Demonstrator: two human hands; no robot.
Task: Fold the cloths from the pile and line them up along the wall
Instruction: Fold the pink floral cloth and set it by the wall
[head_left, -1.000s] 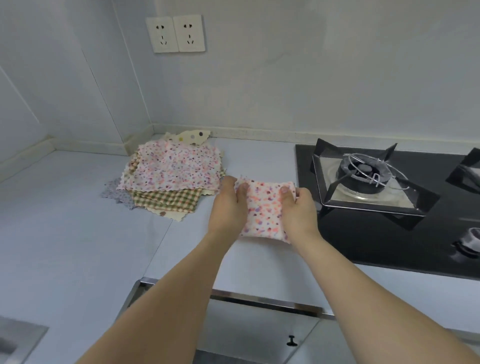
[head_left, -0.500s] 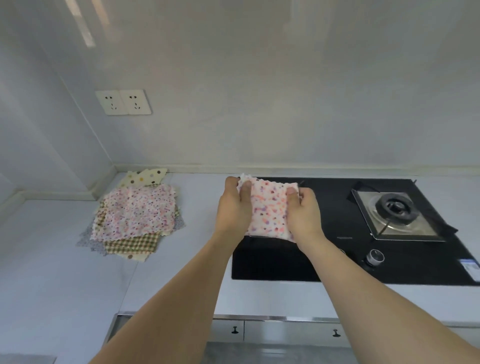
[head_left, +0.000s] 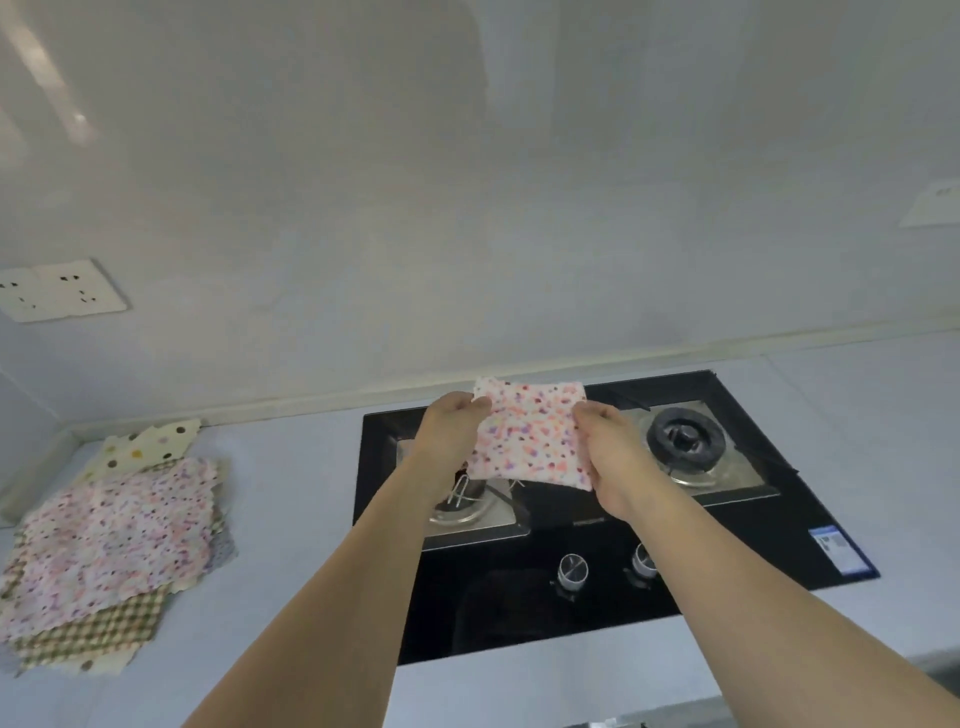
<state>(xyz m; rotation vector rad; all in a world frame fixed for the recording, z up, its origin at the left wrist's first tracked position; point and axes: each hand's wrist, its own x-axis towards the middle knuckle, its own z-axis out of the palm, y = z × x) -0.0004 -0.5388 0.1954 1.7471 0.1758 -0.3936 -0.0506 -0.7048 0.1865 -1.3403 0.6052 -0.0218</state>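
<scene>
The left hand (head_left: 453, 422) and right hand (head_left: 609, 446) each pinch a side of the folded floral cloth (head_left: 525, 435), held above the hob (head_left: 597, 587). The pile (head_left: 111, 545) lies on the desk (head_left: 291, 519) at left. The hob's blue label (head_left: 837, 555) is too blurred to read.

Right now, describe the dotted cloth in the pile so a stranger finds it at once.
Start at the stove, then look left to the pile on the counter. The dotted cloth pokes out at the wall end: cream with large dots, unlike its floral and checked neighbours.
</scene>
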